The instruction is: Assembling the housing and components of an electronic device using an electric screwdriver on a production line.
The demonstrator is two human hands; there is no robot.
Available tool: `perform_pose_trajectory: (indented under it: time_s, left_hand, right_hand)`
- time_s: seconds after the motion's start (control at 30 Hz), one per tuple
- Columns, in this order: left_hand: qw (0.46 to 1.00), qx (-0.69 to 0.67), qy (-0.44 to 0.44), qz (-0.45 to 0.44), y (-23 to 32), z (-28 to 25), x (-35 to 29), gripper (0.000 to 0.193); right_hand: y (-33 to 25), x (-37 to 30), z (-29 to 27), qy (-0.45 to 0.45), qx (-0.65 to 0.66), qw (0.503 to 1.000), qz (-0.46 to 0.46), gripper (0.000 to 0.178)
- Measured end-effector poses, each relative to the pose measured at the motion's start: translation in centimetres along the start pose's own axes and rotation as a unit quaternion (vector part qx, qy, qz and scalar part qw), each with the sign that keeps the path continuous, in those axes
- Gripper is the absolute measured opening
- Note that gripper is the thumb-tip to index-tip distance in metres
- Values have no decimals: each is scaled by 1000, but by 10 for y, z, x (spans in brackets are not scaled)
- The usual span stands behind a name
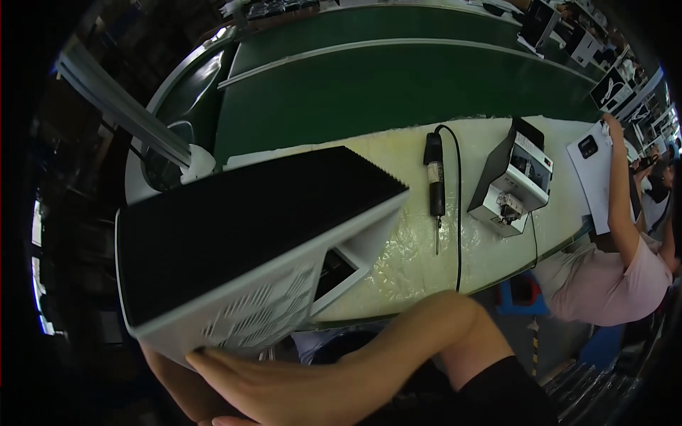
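Observation:
A large boxy machine housing (pixel 263 312) with a black ribbed panel on top and a pale, vented side lies tilted across the left of the bench. Its near corner reaches out past the bench edge. My right forearm crosses from the lower right, and my right hand (pixel 234 376) grips the housing's lower near edge, its thumb showing and the other fingers mostly hidden. Below the left corner, part of my left arm (pixel 170 380) shows; the housing and my right hand hide its fingers. Through a side opening, dark inner parts are visible.
An electric screwdriver (pixel 435 177) with a black cable lies on the plastic-covered bench (pixel 398 266). Right of it stands a small black-and-white machine unit (pixel 515 177). A co-worker (pixel 604 277) holds a white panel (pixel 595 174). Behind runs a green conveyor belt (pixel 398 85); a metal post (pixel 121 103) rises left.

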State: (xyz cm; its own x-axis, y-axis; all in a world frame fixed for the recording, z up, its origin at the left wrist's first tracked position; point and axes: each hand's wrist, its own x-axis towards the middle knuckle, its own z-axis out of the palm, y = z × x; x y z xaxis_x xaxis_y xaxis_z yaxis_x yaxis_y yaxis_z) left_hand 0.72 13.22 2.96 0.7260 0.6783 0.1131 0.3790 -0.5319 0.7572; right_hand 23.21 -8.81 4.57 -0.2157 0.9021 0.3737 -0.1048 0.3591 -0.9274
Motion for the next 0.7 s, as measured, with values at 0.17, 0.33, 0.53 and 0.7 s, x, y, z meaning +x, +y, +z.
perform_pose_trajectory:
  time_s: [0.17,0.33,0.53,0.7]
  left_hand:
    - [999,-15,13,-36,-10,-17,-22,41]
    - [996,-46,35,-70,4,24,-55,42]
    - [986,-111,73,-104,40,81,-48,43]
    - [970,-160,113,-146,8,101,86,43]
  right_hand:
    - [81,-2,100,102,-89,990,-47,60]
    - [125,0,95,82,-147,986,-6,69]
    - [150,-18,61,79,-206,975,24,63]
    - [113,-63,0,227,-257,937,-63,30]
